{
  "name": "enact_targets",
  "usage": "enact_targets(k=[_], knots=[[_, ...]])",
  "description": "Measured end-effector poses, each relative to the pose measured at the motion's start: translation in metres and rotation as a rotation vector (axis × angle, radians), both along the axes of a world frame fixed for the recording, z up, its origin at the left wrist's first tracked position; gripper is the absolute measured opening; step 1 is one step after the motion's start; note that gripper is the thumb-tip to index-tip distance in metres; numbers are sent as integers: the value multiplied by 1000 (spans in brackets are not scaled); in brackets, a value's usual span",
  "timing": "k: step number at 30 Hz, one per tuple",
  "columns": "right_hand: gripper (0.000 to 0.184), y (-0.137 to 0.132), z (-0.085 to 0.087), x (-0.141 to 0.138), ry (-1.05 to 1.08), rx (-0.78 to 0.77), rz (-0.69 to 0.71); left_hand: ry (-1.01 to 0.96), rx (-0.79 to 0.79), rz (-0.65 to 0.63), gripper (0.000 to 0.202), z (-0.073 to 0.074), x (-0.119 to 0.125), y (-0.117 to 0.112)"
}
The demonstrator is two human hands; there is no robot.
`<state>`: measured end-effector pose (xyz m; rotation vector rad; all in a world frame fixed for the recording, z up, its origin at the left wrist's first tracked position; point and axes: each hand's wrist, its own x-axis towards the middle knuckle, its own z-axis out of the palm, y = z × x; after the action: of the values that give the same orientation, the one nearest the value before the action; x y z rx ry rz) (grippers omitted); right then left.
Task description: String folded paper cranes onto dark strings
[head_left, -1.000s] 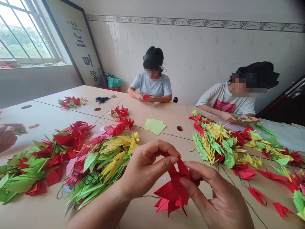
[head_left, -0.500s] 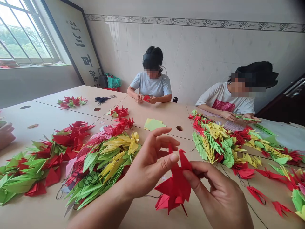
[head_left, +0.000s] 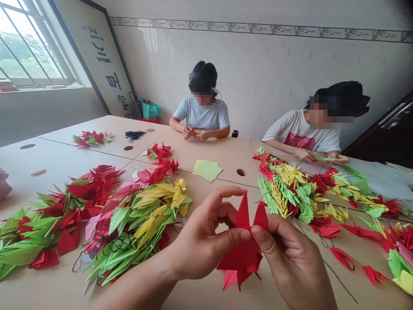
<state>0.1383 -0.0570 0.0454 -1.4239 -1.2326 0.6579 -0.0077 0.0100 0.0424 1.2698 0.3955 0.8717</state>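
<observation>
Red, yellow and green origami cranes (head_left: 138, 219) lie heaped on the table (head_left: 226, 155), with paper squares (head_left: 208, 170) between the heaps. A tangle of black thread (head_left: 134, 135) lies farther along

Red origami crane (head_left: 244, 254); pale green, yellow paper squares (head_left: 208, 171).

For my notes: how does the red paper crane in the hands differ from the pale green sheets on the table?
The red paper crane is folded into sharp points, while the pale green sheets lie flat. The crane is held up between the left hand and right hand; the sheets rest on the table. Both are paper.
</observation>
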Motion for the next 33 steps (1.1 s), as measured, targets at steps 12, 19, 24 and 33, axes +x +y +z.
enact_targets(k=[12,19,24,33], knots=[[36,4,-5,8,338,-85,222,-200,-261,-68,42,-2,6,7],[36,9,-7,11,371,-15,201,-166,-134,-44,27,-2,4,11],[38,11,-7,9,456,14,75,-161,-108,-116,37,-4,3,9],[36,11,-10,15,325,8,174,-131,-94,-45,33,-3,4,8]])
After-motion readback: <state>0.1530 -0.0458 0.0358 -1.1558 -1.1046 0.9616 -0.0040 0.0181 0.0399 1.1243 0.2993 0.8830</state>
